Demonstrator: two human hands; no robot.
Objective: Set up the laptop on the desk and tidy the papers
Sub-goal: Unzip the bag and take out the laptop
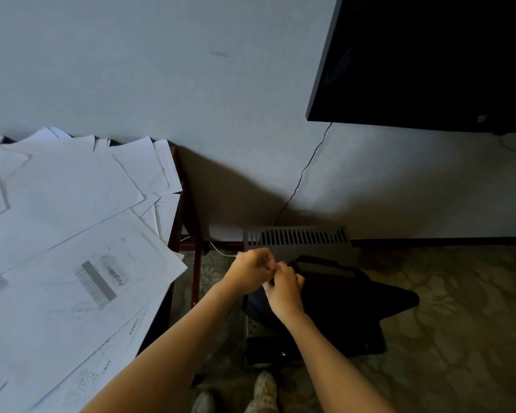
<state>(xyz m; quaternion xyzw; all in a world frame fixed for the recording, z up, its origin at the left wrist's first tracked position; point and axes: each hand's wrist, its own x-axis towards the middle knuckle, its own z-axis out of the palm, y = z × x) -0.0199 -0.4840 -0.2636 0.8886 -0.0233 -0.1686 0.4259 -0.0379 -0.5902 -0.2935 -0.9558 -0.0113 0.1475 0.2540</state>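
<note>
Left hand and right hand are fingertip to fingertip, fingers curled, over the near-left top edge of the black bag. Can't tell what they pinch, if anything. Bag sits on the floor below and right of the hands. Vented box is just beyond them. White cable runs up to the left hand. Papers are scattered and overlapping on the desk, left of the left hand.
</note>
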